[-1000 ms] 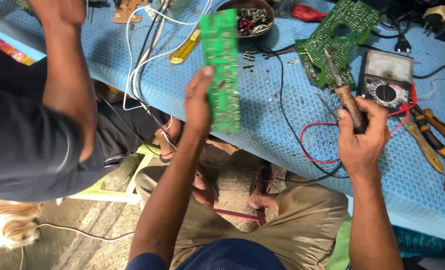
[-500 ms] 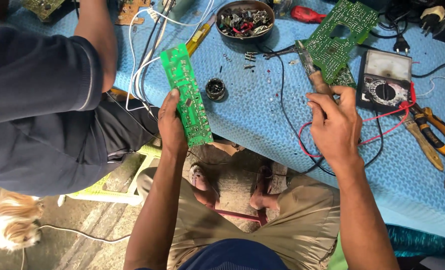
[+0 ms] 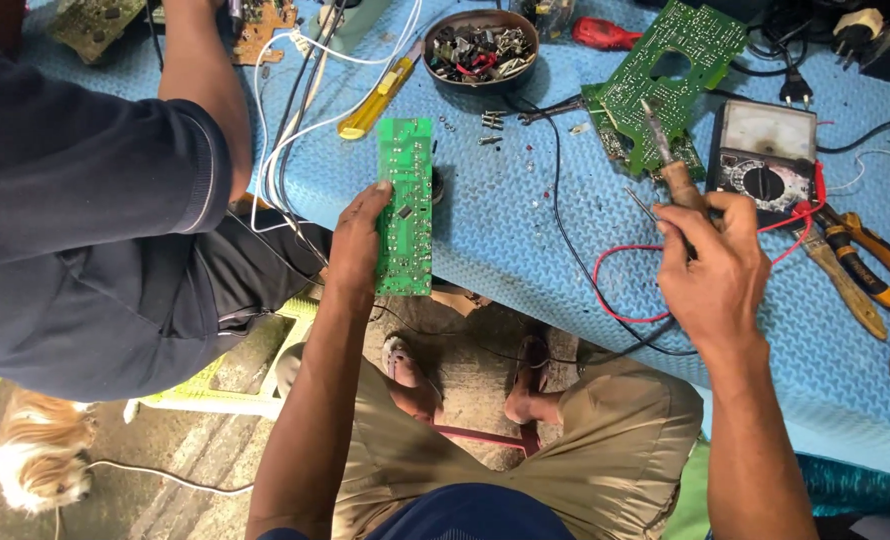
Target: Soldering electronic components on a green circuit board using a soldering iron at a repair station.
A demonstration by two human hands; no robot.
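The left hand (image 3: 357, 245) grips a narrow green circuit board (image 3: 406, 205) by its long edge, solder side up. Half a second ago the board was tilted; now it stands squared up and higher, over the near edge of the blue foam mat (image 3: 525, 240). The right hand (image 3: 715, 265) is closed round the wooden handle of a soldering iron (image 3: 670, 160), which has swung from the mat's middle out over the analogue multimeter (image 3: 765, 150) and a larger green board (image 3: 670, 60). Iron and narrow board are now well apart, so no joint is being touched. A second person's dark sleeve (image 3: 85, 200) leans in at left.
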